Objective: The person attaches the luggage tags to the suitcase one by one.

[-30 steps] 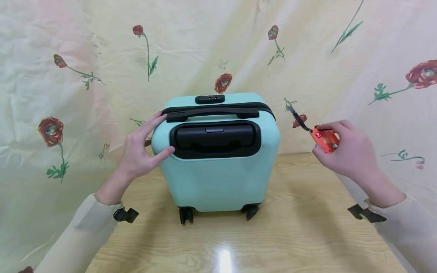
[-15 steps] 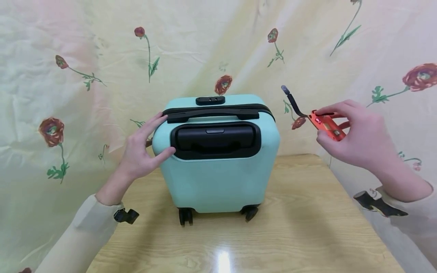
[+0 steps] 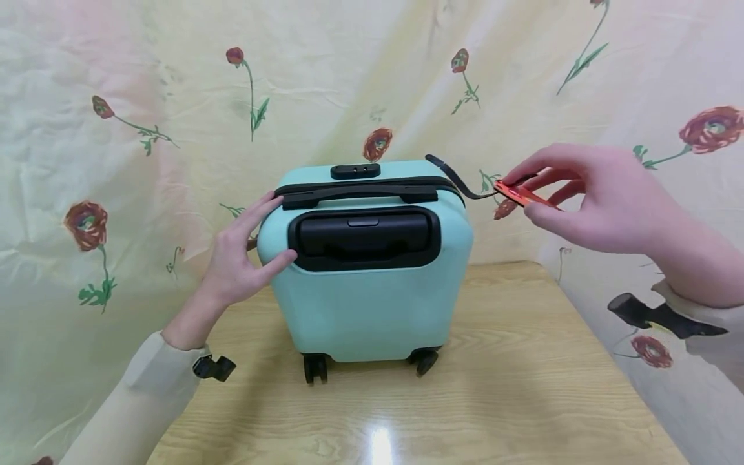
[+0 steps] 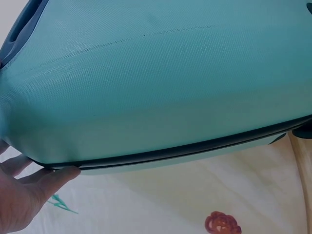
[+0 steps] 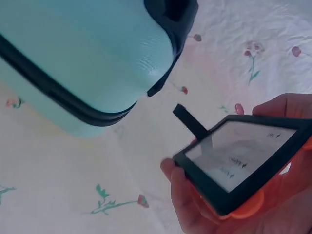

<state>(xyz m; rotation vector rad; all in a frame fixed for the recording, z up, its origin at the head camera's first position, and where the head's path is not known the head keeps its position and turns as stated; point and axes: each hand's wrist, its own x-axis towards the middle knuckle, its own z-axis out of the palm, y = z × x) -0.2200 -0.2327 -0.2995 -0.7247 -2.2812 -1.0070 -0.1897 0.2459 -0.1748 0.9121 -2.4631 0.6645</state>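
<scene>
A mint-green suitcase point(image 3: 366, 310) stands upright on its black wheels, its black carry handle point(image 3: 360, 192) on the top edge. My left hand point(image 3: 232, 261) rests on its upper left corner, thumb on the front, fingers fairly straight; in the left wrist view its fingers touch the side near the zipper. To the right of the suitcase, my right hand point(image 3: 599, 194) pinches an orange luggage tag point(image 3: 519, 194) in the air. The tag's black strap point(image 3: 456, 181) reaches left past the suitcase's upper right corner. In the right wrist view the tag shows a dark-framed card window point(image 5: 241, 151).
Under the suitcase is a wood-grain tabletop point(image 3: 523, 387). Behind and at the sides hangs a pale cloth point(image 3: 174, 39) printed with red flowers. A combination lock point(image 3: 355, 171) and a recessed black pull-handle panel point(image 3: 366, 236) sit on the suitcase.
My right hand has risen and brought the luggage tag left, with the strap end now near the suitcase's top right corner. The tag has turned more edge-on. The left hand stays put.
</scene>
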